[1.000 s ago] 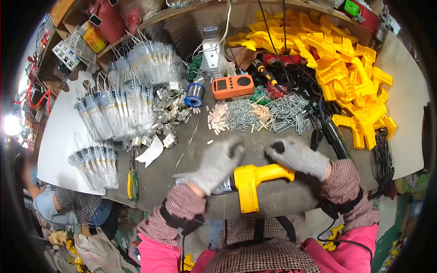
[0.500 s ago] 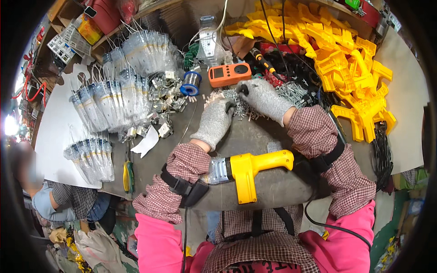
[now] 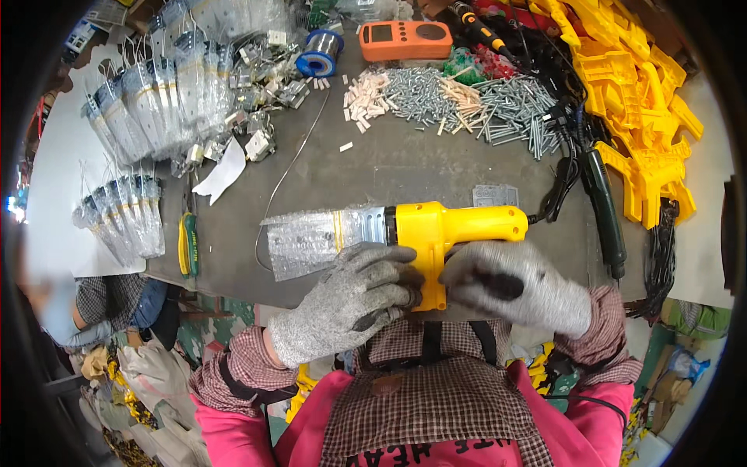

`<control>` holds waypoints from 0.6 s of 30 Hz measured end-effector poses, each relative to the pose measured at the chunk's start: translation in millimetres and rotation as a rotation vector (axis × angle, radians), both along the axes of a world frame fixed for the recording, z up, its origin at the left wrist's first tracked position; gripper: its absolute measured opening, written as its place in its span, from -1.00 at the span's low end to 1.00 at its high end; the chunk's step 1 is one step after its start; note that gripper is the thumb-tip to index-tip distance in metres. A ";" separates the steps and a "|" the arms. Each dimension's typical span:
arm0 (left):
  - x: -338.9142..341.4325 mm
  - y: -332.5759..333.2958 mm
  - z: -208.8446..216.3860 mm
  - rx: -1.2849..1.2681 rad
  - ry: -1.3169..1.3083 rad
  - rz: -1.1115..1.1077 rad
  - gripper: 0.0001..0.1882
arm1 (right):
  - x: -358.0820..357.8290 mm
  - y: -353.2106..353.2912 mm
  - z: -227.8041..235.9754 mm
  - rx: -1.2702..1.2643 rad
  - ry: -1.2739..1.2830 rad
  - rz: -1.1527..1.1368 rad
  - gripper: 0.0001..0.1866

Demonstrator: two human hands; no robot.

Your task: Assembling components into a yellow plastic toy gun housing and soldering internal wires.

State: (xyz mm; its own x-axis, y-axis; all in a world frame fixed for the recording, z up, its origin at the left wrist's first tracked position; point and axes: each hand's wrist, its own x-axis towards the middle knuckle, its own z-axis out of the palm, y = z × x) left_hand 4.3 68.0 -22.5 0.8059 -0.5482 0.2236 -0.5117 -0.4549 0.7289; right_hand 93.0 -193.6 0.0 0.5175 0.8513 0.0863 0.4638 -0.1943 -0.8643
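A yellow pistol-shaped tool (image 3: 422, 247) lies across the near part of the workbench. Its flat front end is wrapped in bubble wrap (image 3: 303, 243), and a black cord leaves the handle end. My left hand (image 3: 346, 300), in a grey knit glove, grips the tool's downward-pointing yellow part from the left. My right hand (image 3: 510, 284), gloved alike, is curled close against the right side of that part, below the handle. Its fingertips are partly hidden and slightly blurred, so anything small between them does not show.
Beyond the tool lie heaped screws (image 3: 525, 113) and small pale pegs (image 3: 364, 97). An orange meter (image 3: 405, 40), a solder spool (image 3: 319, 53) and yellow housings (image 3: 642, 148) lie farther back. Bubble-wrapped parts (image 3: 144, 105) and green-yellow pliers (image 3: 188, 244) are at left; a dark rod-shaped tool (image 3: 604, 210) at right.
Both hands have come back from the heap of screws and pegs to the yellow tool. My left hand now holds it. The head view has tilted nearer to my body.
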 end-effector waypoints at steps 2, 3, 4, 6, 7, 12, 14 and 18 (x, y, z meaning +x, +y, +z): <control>-6.1 0.5 1.2 0.198 -0.069 -0.034 -0.68 | -8.9 2.6 -6.6 -0.006 -0.121 0.072 -0.77; -7.1 0.5 -1.6 0.195 -0.066 -0.032 -0.68 | -10.6 2.8 -7.9 -0.009 -0.118 0.075 -0.77; -7.4 1.5 -3.8 0.178 -0.109 -0.042 -0.67 | -11.1 3.7 -7.9 -0.052 -0.092 0.089 -0.80; -8.1 2.4 -3.7 0.163 -0.157 -0.054 -0.66 | -11.6 2.9 -8.7 -0.095 -0.072 0.102 -0.83; -8.8 2.1 -2.7 0.241 -0.218 -0.088 -0.65 | -11.4 -0.4 -10.5 -0.078 -0.165 0.134 -0.79; -15.7 7.0 -14.5 0.463 -0.524 -0.188 -0.58 | -14.3 -4.0 -9.3 -0.065 -0.059 0.204 -0.68; -17.2 5.9 -16.4 0.466 -0.518 -0.179 -0.57 | -17.0 -3.9 -13.9 -0.051 -0.140 0.195 -0.66; -5.9 5.7 -9.0 0.368 -0.480 -0.120 -0.60 | -7.8 -7.2 -14.6 -0.003 -0.272 0.241 -0.58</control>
